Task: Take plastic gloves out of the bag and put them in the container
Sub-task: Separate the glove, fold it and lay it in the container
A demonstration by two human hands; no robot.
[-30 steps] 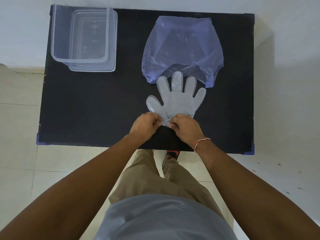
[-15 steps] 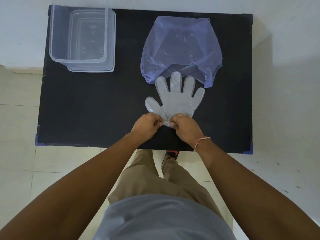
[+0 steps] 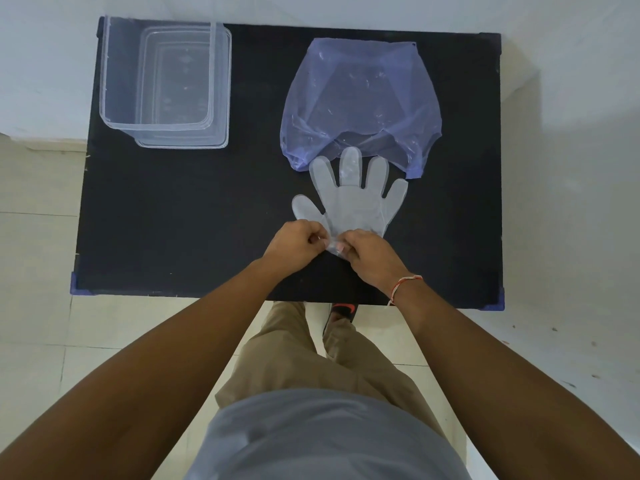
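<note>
Clear plastic gloves (image 3: 349,206) lie flat on the black table (image 3: 194,216), fingers pointing away from me, fingertips touching the mouth of the bluish translucent bag (image 3: 360,102). My left hand (image 3: 294,245) and my right hand (image 3: 369,259) both pinch the gloves' cuff at the near end, fingers closed on the plastic. The clear rectangular container (image 3: 162,81) stands at the table's far left corner, open and apart from the gloves.
The table's front edge lies just behind my wrists, with blue corner caps (image 3: 78,285). A white wall runs behind the table. Pale floor tiles, my trousers and a shoe (image 3: 341,313) show below.
The hands stay pinched on the glove cuff and have drawn together a little; the gloves, bag and container have not visibly shifted.
</note>
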